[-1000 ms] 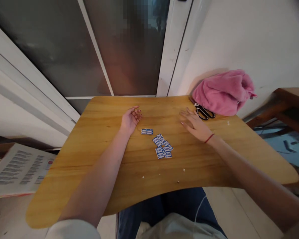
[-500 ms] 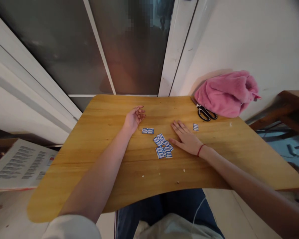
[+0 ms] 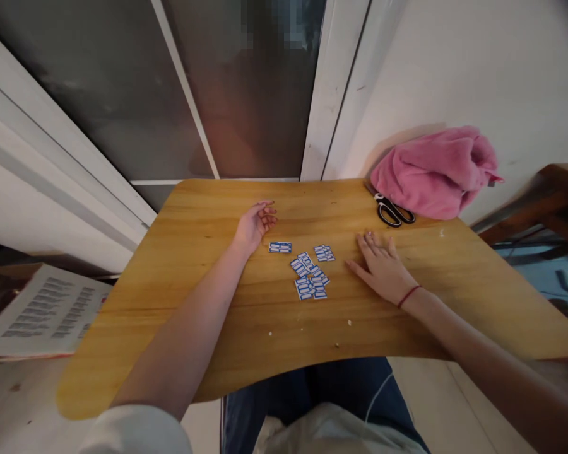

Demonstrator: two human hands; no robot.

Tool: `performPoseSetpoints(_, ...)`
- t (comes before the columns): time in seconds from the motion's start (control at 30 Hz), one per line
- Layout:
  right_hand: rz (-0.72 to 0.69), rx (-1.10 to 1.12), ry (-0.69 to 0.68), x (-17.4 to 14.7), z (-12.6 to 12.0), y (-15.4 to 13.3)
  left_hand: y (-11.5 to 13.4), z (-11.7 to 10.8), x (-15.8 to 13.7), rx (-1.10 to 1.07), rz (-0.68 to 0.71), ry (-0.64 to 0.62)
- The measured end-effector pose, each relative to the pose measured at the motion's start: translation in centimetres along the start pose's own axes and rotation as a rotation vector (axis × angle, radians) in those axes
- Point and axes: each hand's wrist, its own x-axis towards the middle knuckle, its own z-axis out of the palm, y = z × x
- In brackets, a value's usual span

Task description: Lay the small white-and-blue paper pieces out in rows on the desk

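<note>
Lying on the smooth, grained table (image 3: 184, 233), thin blue-and-white cards (image 3: 304, 288) spread between the relaxed, palm-down right hand (image 3: 383, 268) — I can't see beneath it — and the left hand (image 3: 252, 228), slackly curled around nothing. Farther off, black looped scissors (image 3: 389, 213) lie just beside plush pink cloth (image 3: 438, 173).

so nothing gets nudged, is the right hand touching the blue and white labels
Apart. The head view shows a strip of bare table between the right hand and the nearest labels.
</note>
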Motion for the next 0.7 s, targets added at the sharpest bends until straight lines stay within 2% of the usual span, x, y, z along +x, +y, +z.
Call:
performPoseSetpoints(0.1,-0.125,0.097,-0.045,-0.8,-0.5,-1.7,0.0,0.0,0.0,0.002,-0.002,0.002)
performPoseSetpoints(0.2,-0.204,0.291,-0.089,0.0,-1.6,-3.1,0.1,0.0,-0.2,0.01,0.0,-0.006)
performPoseSetpoints(0.3,-0.246,0.418,0.038,1.8,-1.9,-3.1,0.0,0.0,-0.7,0.04,0.012,-0.021)
performPoseSetpoints(0.37,-0.237,0.426,0.144,3.0,-1.6,-2.4,-0.1,0.1,-1.1,0.076,0.028,-0.021)
performPoseSetpoints(0.47,-0.191,0.44,0.198,4.2,-0.8,-1.3,-0.3,0.2,-1.6,0.164,0.041,-0.034)
performPoseSetpoints(0.6,-0.166,0.633,0.087,4.8,0.0,-0.2,-0.7,0.2,-1.5,0.287,0.045,-0.073)
performPoseSetpoints(0.7,-0.236,0.674,-0.036,5.0,0.2,0.6,-1.0,0.0,-1.3,0.342,0.055,-0.09)
